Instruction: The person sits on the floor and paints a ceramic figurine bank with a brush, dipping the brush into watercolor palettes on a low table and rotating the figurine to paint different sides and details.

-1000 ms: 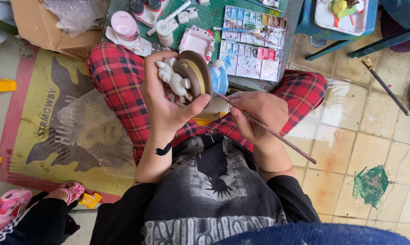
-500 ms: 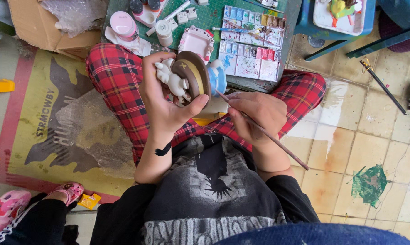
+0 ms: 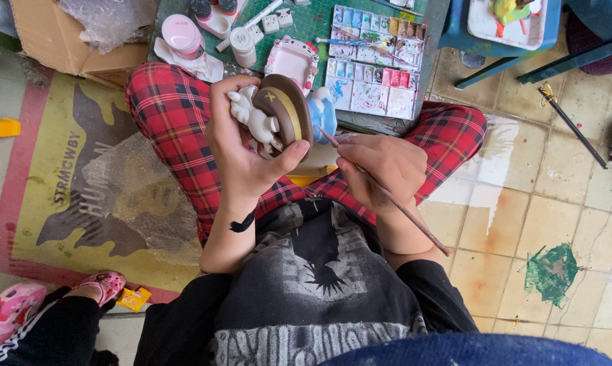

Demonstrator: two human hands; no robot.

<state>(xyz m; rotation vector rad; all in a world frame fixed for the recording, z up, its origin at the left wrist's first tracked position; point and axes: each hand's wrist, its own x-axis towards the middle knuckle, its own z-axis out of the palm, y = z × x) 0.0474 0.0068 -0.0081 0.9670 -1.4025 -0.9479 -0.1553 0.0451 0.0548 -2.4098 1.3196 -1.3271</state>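
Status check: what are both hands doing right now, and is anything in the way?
Left hand grips brown-and-white figurine. Right hand holds thin paintbrush, tip at figurine's edge. Paint palette just beyond; nothing between hands.

Paint palette tray [image 3: 377, 64] far centre on green cutting mat [image 3: 319, 27]; pink-lidded jar [image 3: 182, 35] far left beside cardboard box [image 3: 45, 37]; yellow printed mat [image 3: 82, 196] left; green paint smear [image 3: 552, 271] on floor tiles right; pink shoe [image 3: 11, 312] near left
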